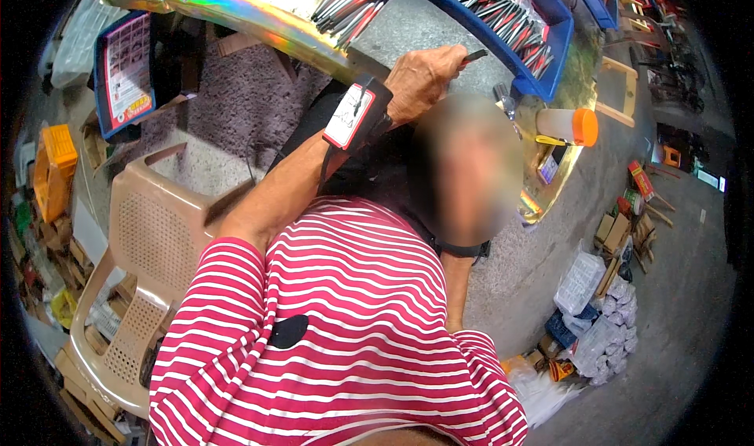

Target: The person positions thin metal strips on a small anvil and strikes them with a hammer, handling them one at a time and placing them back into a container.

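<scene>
My left hand (424,75) is closed above a grey metal plate (420,25) on the bench. From its fingers sticks out the end of a small slim black piece (474,55); the rest is hidden in the grip. My right hand (465,171) is bent up in front of my chest, to the right of the left hand. A blur covers it, so its fingers and anything in them do not show. Slim red, black and silver pieces fill a blue bin (559,49) beyond the plate. More such pieces (346,12) lie left of the plate.
An orange-lidded jar (567,125) stands at the bench's right, near a small glass bottle (504,96). A beige plastic chair (157,234) is at my left. Cartons and bagged goods (601,312) lie on the floor to the right. Wooden stools stand farther off.
</scene>
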Demonstrator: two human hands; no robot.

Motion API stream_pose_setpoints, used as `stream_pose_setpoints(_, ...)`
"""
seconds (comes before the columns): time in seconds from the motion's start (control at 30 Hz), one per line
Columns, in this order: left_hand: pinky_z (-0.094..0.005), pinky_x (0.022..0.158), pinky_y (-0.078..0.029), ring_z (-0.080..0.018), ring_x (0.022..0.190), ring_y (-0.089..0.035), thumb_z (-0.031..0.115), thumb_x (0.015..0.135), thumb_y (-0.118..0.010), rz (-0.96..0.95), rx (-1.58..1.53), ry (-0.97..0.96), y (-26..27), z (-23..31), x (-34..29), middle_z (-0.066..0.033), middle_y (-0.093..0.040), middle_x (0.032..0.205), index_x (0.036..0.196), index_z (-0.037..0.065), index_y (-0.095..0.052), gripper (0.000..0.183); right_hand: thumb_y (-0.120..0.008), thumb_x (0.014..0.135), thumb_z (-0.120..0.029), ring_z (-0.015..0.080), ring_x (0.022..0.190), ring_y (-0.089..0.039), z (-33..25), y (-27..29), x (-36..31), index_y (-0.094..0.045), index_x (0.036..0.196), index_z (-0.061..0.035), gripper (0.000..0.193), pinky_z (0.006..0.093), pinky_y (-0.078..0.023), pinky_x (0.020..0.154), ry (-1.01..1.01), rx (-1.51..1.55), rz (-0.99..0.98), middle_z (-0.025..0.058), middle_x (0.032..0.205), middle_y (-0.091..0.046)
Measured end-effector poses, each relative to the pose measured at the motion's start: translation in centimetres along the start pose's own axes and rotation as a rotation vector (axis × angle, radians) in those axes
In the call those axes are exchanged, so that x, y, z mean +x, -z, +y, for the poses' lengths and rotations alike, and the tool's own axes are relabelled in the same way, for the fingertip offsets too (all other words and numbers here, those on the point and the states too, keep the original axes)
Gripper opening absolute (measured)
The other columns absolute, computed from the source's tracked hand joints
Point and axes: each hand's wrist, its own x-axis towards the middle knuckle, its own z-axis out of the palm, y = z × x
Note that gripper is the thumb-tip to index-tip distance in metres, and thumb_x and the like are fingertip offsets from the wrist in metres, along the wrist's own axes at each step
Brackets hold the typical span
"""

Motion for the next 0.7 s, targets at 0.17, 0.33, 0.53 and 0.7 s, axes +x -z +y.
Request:
stream_pose_setpoints(0.17, -0.0399, 0.053, -0.043, -0.0344, 0.063, -0.054, 0.006, 0.075, -0.048, -0.017, 0.021, -0.021, -0.3, -0.3, 0.1, -0.015, -0.052, 0.071, 0.083, 0.002, -0.041, 0.011, -0.053, 0.081, -0.011, 0.0054, 0.049, -0.039, 0.0, 0.2, 0.1, -0.047, 0.1, 0.0023, 0.025, 0.016, -0.033, 0.039, 0.002, 0.003, -0.005, 0.0033, 0.066, -0.047)
stream_pose_setpoints(0.33, -0.0393, 0.055, -0.042, -0.0363, 0.067, -0.052, 0.002, 0.074, -0.05, -0.015, 0.004, -0.001, 0.2, 0.1, 0.1, -0.0162, -0.052, 0.073, 0.085, 0.003, -0.043, 0.014, -0.052, 0.081, -0.009, 0.0055, 0.047, -0.039, -0.1, 0.2, 0.1, -0.049, 0.098, 0.003, 0.021, 0.0163, -0.033, 0.038, 0.001, -0.019, -0.014, 0.0036, 0.065, -0.048)
stream_pose_setpoints(0.53, -0.0383, 0.056, -0.043, -0.036, 0.069, -0.053, 0.001, 0.072, -0.051, -0.036, 0.018, 0.023, 0.4, 0.5, 0.3, -0.016, -0.053, 0.075, 0.086, 0.003, -0.044, 0.016, -0.052, 0.08, -0.008, 0.0055, 0.046, -0.04, -0.1, 1.7, 0.3, -0.051, 0.095, 0.0015, 0.018, 0.0168, -0.033, 0.037, 0.046, 0.005, 0.131, 0.0037, 0.065, -0.05)
stream_pose_setpoints(0.7, -0.0374, 0.059, -0.045, -0.0352, 0.071, -0.055, -0.001, 0.07, -0.052, -0.047, 0.003, 0.019, 0.2, -0.1, 0.1, -0.0146, -0.054, 0.075, 0.088, 0.003, -0.045, 0.02, -0.053, 0.083, -0.018, 0.011, 0.066, -0.055, 0.3, 1.9, 0.3, -0.053, 0.094, -0.0024, 0.019, 0.0226, -0.046, 0.056, -0.111, -0.141, 0.169, 0.0049, 0.074, -0.055)
